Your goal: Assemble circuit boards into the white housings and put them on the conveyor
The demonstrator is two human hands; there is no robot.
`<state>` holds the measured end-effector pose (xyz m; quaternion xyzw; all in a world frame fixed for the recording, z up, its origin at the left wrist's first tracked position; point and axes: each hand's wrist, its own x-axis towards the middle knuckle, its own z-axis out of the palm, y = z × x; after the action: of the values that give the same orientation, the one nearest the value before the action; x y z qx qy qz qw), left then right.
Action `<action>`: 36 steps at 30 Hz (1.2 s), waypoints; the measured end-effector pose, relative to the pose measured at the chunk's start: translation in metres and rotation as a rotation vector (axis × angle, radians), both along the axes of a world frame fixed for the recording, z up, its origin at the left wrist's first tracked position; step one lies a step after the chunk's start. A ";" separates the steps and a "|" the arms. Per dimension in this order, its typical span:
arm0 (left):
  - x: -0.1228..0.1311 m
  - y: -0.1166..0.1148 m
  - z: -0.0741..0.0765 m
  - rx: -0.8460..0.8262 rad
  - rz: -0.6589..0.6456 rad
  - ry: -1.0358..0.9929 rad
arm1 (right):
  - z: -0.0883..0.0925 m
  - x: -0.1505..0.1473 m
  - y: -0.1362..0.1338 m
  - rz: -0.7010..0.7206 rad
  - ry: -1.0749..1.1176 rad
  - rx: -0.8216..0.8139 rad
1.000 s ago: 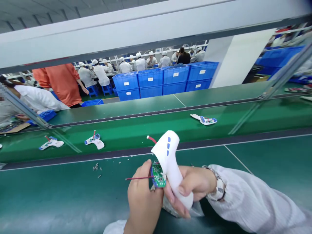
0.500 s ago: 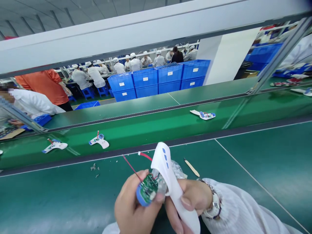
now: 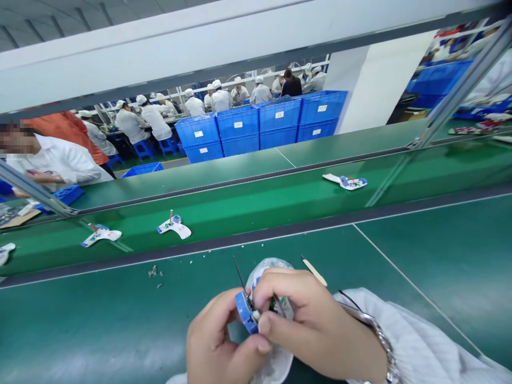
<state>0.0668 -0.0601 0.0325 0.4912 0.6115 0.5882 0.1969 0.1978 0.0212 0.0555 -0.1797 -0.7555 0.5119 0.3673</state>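
Observation:
In front of me, my left hand (image 3: pixel 224 336) is closed round the edge of a small blue plastic piece (image 3: pixel 247 312) with a circuit board in it. A thin dark wire (image 3: pixel 239 272) sticks up from this piece. My right hand (image 3: pixel 308 320) has its thumb and fingers pinched together against the board side; what lies between the fingertips is hidden. Behind and below the hands, a white plastic part (image 3: pixel 280 368) shows in part, and a clear plastic bag (image 3: pixel 272 263) lies just beyond them.
Opened white housings with boards, such as this one (image 3: pixel 175 226) and another (image 3: pixel 347 182), lie on the green conveyor belt (image 3: pixel 248 205). Small screws (image 3: pixel 154 271) lie on the bench at left. A pointed tool with a pale handle (image 3: pixel 314 271) lies beyond my right hand. Metal posts (image 3: pixel 460 85) flank the belt.
My right hand has let go of the white gun-shaped housing's handle and moved to the blue piece. The blue piece has turned in my left hand. Housings on the belt have shifted right.

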 end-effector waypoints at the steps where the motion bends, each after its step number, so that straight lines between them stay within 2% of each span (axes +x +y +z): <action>1: -0.001 0.000 0.000 -0.011 0.005 0.099 | 0.000 0.000 -0.002 -0.009 -0.009 -0.011; 4: -0.005 -0.001 0.001 -0.023 0.016 0.310 | -0.002 0.001 -0.002 -0.003 0.006 -0.040; 6: -0.007 -0.002 0.000 -0.023 -0.004 0.312 | -0.005 0.004 0.001 -0.015 0.062 -0.068; 8: -0.008 -0.002 0.000 -0.021 -0.044 0.193 | -0.007 0.009 0.006 -0.047 0.076 -0.088; 13: -0.006 -0.002 -0.001 -0.033 -0.053 -0.277 | -0.010 0.021 0.024 -0.264 -0.153 -0.107; 14: -0.004 -0.002 0.000 -0.034 -0.060 -0.342 | -0.010 0.021 0.025 -0.273 -0.165 -0.096; 15: -0.003 -0.002 0.000 -0.034 -0.072 -0.390 | -0.009 0.020 0.025 -0.231 -0.164 -0.079; 18: 0.000 -0.001 0.002 -0.014 -0.103 -0.414 | -0.008 0.012 0.020 0.022 -0.165 -0.054; 20: 0.001 -0.001 0.003 0.020 -0.104 -0.367 | -0.009 0.006 0.015 0.095 -0.165 -0.093; 25: 0.001 -0.001 0.003 0.079 -0.048 -0.279 | -0.016 -0.002 0.008 0.058 -0.065 -0.214; 33: 0.003 0.001 0.001 0.064 0.040 -0.245 | -0.015 -0.001 0.005 0.075 -0.085 -0.214; 36: 0.004 0.001 0.001 0.061 0.026 -0.244 | -0.019 -0.003 0.006 0.101 -0.063 -0.324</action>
<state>0.0707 -0.0593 0.0338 0.4137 0.5712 0.6645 0.2470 0.1946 0.0268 0.0365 -0.2143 -0.6823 0.6389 0.2835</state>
